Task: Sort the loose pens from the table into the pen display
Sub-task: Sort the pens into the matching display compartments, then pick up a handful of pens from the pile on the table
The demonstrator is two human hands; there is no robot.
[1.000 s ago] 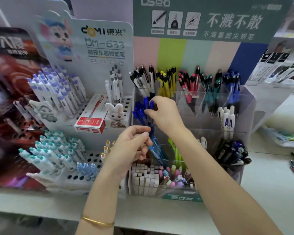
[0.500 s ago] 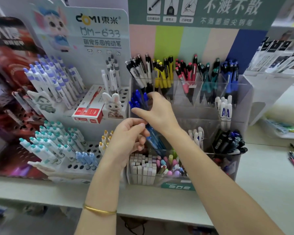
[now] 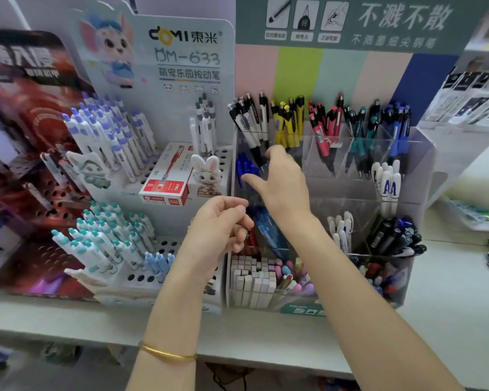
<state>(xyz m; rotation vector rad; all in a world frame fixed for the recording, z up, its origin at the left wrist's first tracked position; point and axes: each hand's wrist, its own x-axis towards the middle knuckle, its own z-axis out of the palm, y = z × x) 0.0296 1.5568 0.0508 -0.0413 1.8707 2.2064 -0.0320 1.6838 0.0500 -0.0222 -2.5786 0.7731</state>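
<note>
— Where are the blue pens (image 3: 247,167)?
— Standing in the pen display's (image 3: 424,153) left compartment, caps up, leaning left.
— Hands?
— Right hand (image 3: 283,183) fingers wide, empty; left hand (image 3: 223,224) curled, contents unclear.

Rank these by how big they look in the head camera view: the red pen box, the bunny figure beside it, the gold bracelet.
1. red pen box, clearly largest.
2. bunny figure.
3. gold bracelet, a thin band.
The bracelet sits nearer the camera, so it looks bigger than it truly is; the order holds only for looks.
</note>
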